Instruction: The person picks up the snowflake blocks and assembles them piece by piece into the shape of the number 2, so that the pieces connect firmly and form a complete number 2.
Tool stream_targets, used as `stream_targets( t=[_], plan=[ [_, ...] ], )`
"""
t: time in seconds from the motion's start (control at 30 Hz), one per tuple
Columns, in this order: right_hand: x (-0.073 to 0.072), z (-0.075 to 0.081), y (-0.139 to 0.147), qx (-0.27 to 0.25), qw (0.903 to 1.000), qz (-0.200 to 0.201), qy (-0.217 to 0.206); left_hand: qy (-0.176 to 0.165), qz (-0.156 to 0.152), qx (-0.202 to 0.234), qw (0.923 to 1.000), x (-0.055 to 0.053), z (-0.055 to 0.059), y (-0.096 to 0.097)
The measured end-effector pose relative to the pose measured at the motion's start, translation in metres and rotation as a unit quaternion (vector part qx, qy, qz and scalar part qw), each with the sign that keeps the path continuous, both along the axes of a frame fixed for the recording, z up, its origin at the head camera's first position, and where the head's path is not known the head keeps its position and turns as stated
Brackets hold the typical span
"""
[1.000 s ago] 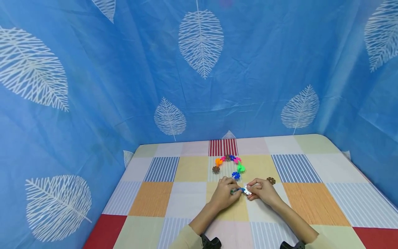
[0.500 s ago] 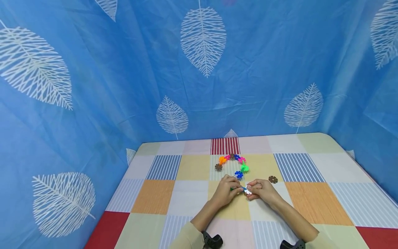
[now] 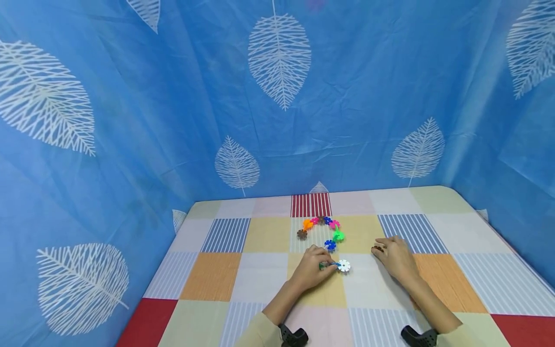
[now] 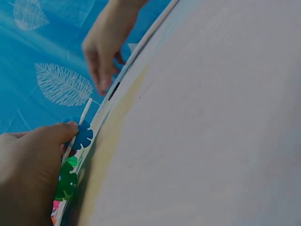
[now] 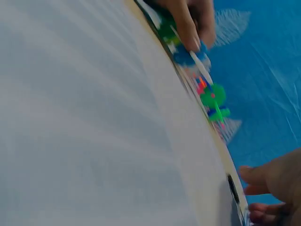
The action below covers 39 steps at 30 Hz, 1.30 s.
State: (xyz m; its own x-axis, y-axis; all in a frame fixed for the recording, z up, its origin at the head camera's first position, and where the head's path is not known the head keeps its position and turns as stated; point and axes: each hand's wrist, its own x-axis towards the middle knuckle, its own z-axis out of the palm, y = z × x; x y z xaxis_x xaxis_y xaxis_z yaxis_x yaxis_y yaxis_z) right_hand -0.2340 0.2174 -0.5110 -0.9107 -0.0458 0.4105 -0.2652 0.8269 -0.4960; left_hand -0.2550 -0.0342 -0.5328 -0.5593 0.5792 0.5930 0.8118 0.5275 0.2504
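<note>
My left hand [image 3: 313, 267] pinches a blue notched plastic disc [image 4: 82, 135] between thumb and fingers. Joined to that disc are a white notched disc [image 3: 344, 265] on its right and a green notched disc [image 4: 66, 181] on the other side, partly behind the hand. Over on the right, my right hand [image 3: 396, 260] is at a brown notched disc [image 3: 379, 248] on the tablecloth. Its thumb and fingers are apart, and the left wrist view shows the fingertips just above the brown disc [image 4: 114, 91]. Contact cannot be made out.
Beyond the left hand, a curved chain of joined discs lies on the patchwork tablecloth [image 3: 260, 274]: brown [image 3: 302, 234], orange [image 3: 307, 224], pink, dark blue, green [image 3: 338, 235] and blue [image 3: 330, 245]. A blue curtain [image 3: 347, 96] with white leaves hangs behind the table.
My right hand has let go of the white disc and moved right to the brown disc. The left hand stays in place, still pinching the blue disc.
</note>
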Motion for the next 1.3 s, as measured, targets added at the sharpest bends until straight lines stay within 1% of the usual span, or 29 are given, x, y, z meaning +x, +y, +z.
stream_targets(
  t=[0.07,0.1,0.17,0.23,0.3,0.4,0.43,0.5,0.6,0.73,0.87,1.0,1.1,1.3],
  plan=[
    [0.001,-0.002,0.01,0.011,0.9998,0.002,-0.016,0.003,0.004,0.002,1.0,0.001,0.0,-0.001],
    [0.001,-0.002,0.013,0.003,0.9996,0.009,-0.027,0.006,0.005,0.003,1.0,0.001,-0.001,-0.001],
    [0.0,-0.004,0.015,-0.025,0.9988,0.021,-0.037,0.005,0.007,0.006,0.9999,0.002,-0.001,-0.001],
    [-0.001,-0.006,0.012,-0.074,0.9953,0.044,-0.043,0.004,0.008,0.009,0.9999,0.002,-0.001,-0.001],
    [-0.001,-0.008,0.005,-0.127,0.9871,0.085,-0.048,0.003,0.009,0.01,0.9999,0.001,-0.002,-0.001],
    [0.002,-0.01,-0.007,-0.189,0.9667,0.161,-0.063,0.005,0.015,0.009,0.9998,0.002,-0.002,0.0],
    [0.003,-0.01,-0.01,-0.199,0.9611,0.181,-0.064,0.006,0.017,0.008,0.9998,0.002,-0.002,0.001],
    [0.005,-0.01,-0.016,-0.208,0.9548,0.202,-0.063,0.006,0.02,0.009,0.9997,0.002,-0.001,0.001],
    [0.007,-0.011,-0.02,-0.213,0.9535,0.206,-0.055,0.005,0.02,0.01,0.9997,0.002,0.0,0.002],
    [0.007,-0.014,-0.021,-0.213,0.9549,0.199,-0.056,0.007,0.018,0.013,0.9997,0.003,0.0,0.001],
    [0.006,-0.017,-0.021,-0.228,0.9529,0.194,-0.05,-0.001,0.011,0.026,0.9996,0.003,-0.001,0.002],
    [0.014,-0.005,-0.026,-0.244,0.9489,0.197,-0.037,-0.009,0.004,0.039,0.9992,0.002,-0.003,0.002],
    [0.021,0.006,-0.03,-0.244,0.9483,0.2,-0.032,-0.004,0.003,0.039,0.9992,0.001,-0.003,0.002],
    [0.021,0.004,-0.033,-0.246,0.9475,0.204,-0.015,0.007,0.002,0.031,0.9995,0.0,-0.002,0.002]
  ],
)
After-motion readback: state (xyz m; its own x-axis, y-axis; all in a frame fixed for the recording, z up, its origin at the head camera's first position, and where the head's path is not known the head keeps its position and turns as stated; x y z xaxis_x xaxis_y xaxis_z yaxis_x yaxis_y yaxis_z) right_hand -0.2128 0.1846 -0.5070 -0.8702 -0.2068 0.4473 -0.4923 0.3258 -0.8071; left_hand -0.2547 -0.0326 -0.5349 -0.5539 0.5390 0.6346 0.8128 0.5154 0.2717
